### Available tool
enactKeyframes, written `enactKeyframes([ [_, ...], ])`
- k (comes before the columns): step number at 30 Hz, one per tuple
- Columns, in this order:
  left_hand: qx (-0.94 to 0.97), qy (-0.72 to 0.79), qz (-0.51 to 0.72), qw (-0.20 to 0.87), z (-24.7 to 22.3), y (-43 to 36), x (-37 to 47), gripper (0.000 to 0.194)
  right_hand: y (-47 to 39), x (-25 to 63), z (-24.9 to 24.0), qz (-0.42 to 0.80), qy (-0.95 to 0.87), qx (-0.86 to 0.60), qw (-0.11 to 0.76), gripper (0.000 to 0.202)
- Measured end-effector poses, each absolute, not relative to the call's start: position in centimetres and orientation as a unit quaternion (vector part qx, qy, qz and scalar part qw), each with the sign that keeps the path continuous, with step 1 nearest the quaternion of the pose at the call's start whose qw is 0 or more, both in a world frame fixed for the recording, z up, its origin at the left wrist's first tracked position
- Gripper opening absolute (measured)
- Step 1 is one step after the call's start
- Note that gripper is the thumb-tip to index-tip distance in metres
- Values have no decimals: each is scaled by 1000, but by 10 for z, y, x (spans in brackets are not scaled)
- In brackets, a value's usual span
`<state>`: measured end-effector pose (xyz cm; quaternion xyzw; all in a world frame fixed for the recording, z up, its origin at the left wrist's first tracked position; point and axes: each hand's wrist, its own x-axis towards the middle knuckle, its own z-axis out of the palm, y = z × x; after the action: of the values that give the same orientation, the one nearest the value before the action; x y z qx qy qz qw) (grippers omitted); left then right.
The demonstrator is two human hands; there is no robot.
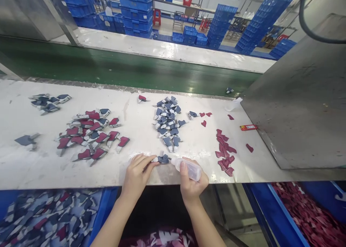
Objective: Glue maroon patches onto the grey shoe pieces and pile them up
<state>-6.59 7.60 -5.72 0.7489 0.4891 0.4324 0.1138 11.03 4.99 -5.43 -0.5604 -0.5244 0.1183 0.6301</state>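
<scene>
My left hand point(139, 171) pinches the pale end of a small blue-and-grey plastic part point(163, 159) near the table's front edge. In my right hand point(193, 184) is a translucent squeeze bottle point(189, 169), tilted so that its nozzle meets or nearly meets the part's right side. Whether liquid comes out is too small to tell. Just beyond my hands lies a heap of similar blue-and-grey parts point(169, 119). To the right, dark red flat pieces point(224, 151) are piled loosely. A heap of grey parts with red faces point(93, 131) lies on the left.
Beyond the white worktable point(140, 131) runs a green conveyor belt point(121, 72). A metal housing point(300, 103) bounds the right side. Blue bins of parts point(101, 211) and red pieces point(286, 218) stand below the front edge. A red-and-yellow packet point(248, 127) lies by the housing.
</scene>
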Motion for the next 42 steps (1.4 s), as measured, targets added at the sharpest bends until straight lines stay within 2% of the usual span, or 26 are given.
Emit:
enactKeyframes([
  [30, 749, 489, 435, 106, -58, 75, -67, 12, 48, 109, -51, 87, -509, -570, 639, 8],
  [37, 745, 494, 431, 119, -58, 74, -67, 11, 46, 111, -54, 104, -488, -552, 668, 5],
  [42, 748, 496, 425, 115, -55, 75, -65, 10, 45, 108, -53, 127, -472, -569, 661, 10],
])
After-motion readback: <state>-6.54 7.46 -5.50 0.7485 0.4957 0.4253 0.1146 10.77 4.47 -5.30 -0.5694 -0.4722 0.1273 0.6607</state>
